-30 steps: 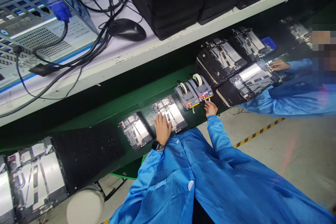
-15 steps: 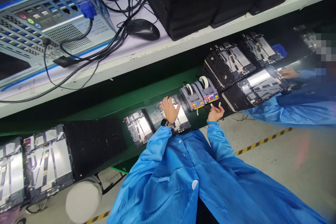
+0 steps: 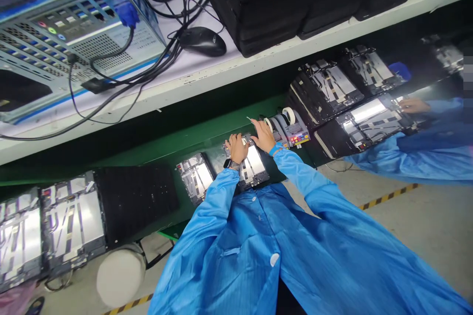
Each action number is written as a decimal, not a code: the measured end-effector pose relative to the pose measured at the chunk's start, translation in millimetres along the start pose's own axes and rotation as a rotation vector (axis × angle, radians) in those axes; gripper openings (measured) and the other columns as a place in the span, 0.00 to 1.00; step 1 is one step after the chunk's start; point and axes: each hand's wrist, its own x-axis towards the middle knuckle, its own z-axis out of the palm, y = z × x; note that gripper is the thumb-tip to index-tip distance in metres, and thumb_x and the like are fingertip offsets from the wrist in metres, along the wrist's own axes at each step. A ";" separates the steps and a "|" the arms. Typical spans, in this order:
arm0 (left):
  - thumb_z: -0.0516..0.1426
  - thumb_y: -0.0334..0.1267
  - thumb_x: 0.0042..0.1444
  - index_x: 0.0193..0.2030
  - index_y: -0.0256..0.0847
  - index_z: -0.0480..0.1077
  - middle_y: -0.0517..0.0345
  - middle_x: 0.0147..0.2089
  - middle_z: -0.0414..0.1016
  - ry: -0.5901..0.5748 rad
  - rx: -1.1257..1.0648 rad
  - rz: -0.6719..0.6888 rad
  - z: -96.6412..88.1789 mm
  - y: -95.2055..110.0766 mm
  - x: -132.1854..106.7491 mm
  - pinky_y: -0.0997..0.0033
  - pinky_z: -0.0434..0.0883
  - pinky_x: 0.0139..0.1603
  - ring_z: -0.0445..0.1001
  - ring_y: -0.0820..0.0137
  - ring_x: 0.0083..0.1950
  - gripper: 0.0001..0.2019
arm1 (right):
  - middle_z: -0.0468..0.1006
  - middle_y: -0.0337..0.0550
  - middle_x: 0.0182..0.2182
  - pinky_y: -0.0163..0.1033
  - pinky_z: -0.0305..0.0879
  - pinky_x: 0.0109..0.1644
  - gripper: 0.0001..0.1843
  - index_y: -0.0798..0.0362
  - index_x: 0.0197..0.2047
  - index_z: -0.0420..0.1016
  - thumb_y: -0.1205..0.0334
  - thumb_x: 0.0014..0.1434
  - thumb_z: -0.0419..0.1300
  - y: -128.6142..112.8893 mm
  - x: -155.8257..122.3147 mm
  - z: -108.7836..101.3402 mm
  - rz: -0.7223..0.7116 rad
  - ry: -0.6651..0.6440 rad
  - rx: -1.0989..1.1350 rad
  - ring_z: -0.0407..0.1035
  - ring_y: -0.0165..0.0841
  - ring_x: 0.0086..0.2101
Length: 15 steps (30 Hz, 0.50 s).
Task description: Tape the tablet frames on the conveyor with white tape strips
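An opened flat electronic device (image 3: 254,167), with a silver plate and dark strips, lies on the bench before me. My left hand (image 3: 237,148), a watch on its wrist, rests on the device's far end with fingers bent and spread. Beside it, over the far right corner, is my right hand (image 3: 263,136). A small white strip of tape (image 3: 249,118) sticks out from its fingertips; the exact grip is too small to make out. Just right of that hand, partly hidden by it, stand two grey tape dispensers (image 3: 297,130) with white rolls.
A similar device (image 3: 195,177) lies to the left, with more (image 3: 74,221) further along on a black mat (image 3: 136,202). Stacked devices (image 3: 330,83) stand at right, where a co-worker's hand (image 3: 414,105) touches another. A shelf (image 3: 177,81) overhangs the bench; a stool (image 3: 120,278) is below.
My right hand has moved left and away from me, from in front of the tape dispensers to the device, carrying white tape. My left hand's fingers have bent on the device's far end.
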 end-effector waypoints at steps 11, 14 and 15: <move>0.57 0.52 0.64 0.69 0.45 0.64 0.42 0.70 0.66 -0.045 0.002 -0.060 -1.5 -6.7 6.3 0.41 0.46 0.77 0.58 0.51 0.74 0.29 | 0.67 0.58 0.58 0.60 0.62 0.62 0.56 0.48 0.80 0.38 0.58 0.60 0.70 16.9 20.9 7.1 -0.174 -0.245 -0.132 0.63 0.55 0.57; 0.58 0.52 0.63 0.68 0.45 0.65 0.42 0.67 0.69 -0.049 -0.003 -0.071 -3.1 -6.0 8.7 0.41 0.47 0.76 0.61 0.49 0.71 0.28 | 0.67 0.58 0.58 0.59 0.62 0.62 0.58 0.48 0.80 0.36 0.58 0.60 0.70 17.1 26.4 8.1 -0.214 -0.271 -0.166 0.63 0.55 0.57; 0.58 0.52 0.63 0.67 0.45 0.66 0.42 0.66 0.70 -0.051 -0.005 -0.075 -3.6 -5.7 9.6 0.41 0.47 0.76 0.62 0.49 0.71 0.28 | 0.67 0.57 0.58 0.59 0.62 0.62 0.58 0.48 0.80 0.37 0.59 0.59 0.70 17.1 28.5 8.5 -0.228 -0.275 -0.178 0.64 0.55 0.57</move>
